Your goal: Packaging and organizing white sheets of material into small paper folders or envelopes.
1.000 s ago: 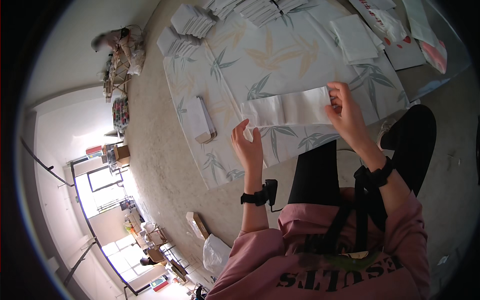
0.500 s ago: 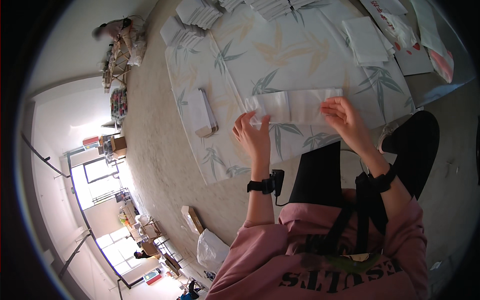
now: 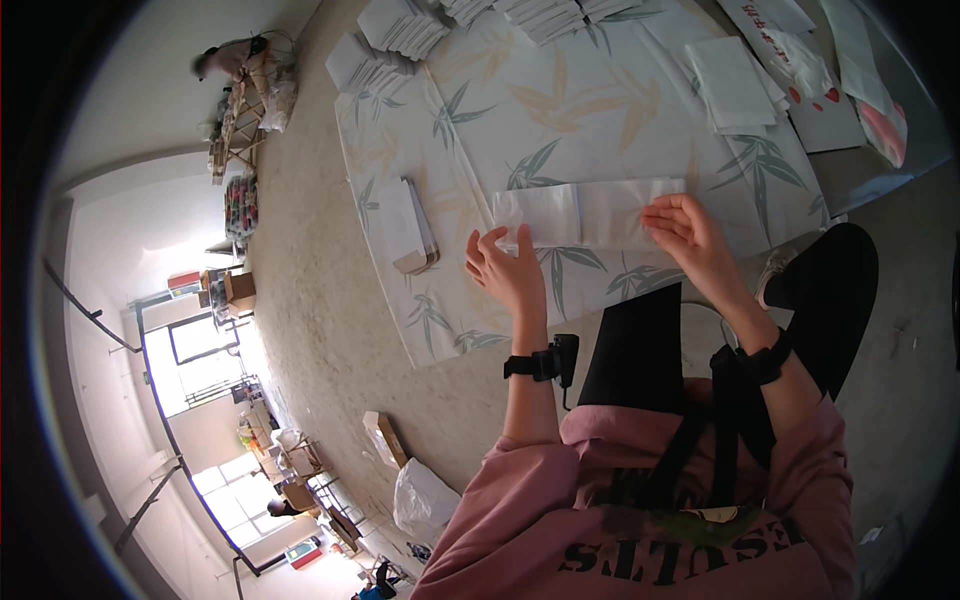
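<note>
A long, flat white sheet (image 3: 610,215), thin and partly see-through with a fold line across it, lies on the patterned table in front of me. My left hand (image 3: 508,268) is at its lower left corner, fingers curled loosely and apart, thumb close to the sheet's edge. Over the right end rests my right hand (image 3: 690,232), its fingers stretched out and touching the sheet; the thumb is hard to make out. To the left of the sheet lies a small stack of white folded pieces (image 3: 408,225) with a brown end.
Stacks of white folded paper (image 3: 402,28) line the table's far edge. White sheets (image 3: 730,85) lie at the far right, beside a box with plastic packaging (image 3: 800,65). A white bag (image 3: 422,497) stands on the floor at the left. Another person (image 3: 232,60) works far off.
My left hand has drawn slightly down and right, its thumb moving off the sheet's left part, which now lies flatter. My right hand has barely moved.
</note>
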`<state>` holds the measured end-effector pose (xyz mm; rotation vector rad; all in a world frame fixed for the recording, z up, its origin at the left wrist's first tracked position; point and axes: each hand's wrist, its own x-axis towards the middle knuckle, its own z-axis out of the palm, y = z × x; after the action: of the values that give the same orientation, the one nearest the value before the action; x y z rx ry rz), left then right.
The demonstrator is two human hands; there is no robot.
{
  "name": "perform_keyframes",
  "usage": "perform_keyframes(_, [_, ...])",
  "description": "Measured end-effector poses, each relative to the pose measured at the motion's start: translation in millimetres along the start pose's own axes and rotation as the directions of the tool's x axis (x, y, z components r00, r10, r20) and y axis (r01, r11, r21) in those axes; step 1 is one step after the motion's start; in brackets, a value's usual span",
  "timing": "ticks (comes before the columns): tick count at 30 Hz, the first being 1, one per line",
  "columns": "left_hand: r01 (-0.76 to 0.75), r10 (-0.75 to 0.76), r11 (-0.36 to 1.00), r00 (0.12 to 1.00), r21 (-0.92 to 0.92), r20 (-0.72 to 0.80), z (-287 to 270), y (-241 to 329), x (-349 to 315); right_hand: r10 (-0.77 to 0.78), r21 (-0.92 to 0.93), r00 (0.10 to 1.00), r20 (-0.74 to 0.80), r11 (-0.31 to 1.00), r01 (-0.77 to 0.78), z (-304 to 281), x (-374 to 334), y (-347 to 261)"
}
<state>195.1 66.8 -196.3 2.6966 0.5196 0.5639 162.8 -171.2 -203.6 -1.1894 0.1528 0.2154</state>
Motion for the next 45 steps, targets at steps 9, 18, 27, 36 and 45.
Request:
perform_keyframes(9, [-0.084,0.081,0.995,0.995,-0.054,-0.054,-6.6,9.3,-1.3,-0.005,-0.004,1.000,0.003,1.000,0.005,-1.0,0.6,2.0])
perform_keyframes(18, [-0.264,0.456,0.740,0.873,-0.619,0.173,-40.3,81.6,-49.2,0.104,0.170,0.993,-0.057,0.981,-0.093,-2.6,5.2,0.2])
perform_keyframes(27, [-0.146,0.252,0.904,0.941,-0.402,0.225,-33.7,34.6,-14.3,0.060,-0.010,0.998,-0.025,0.998,-0.060,-2.0,-0.4,-3.5])
perform_keyframes(36, [-0.611,0.672,0.737,0.709,-0.289,0.214,-17.6,32.2,0.9,-0.495,-0.780,0.869,-0.016,0.549,0.299,-2.8,-5.1,-16.2])
perform_keyframes(45, [-0.622,0.615,0.756,0.567,-0.204,0.547,6.1,47.5,67.3,-0.518,-0.820,0.850,0.094,0.444,0.361,-12.4,-0.1,1.4])
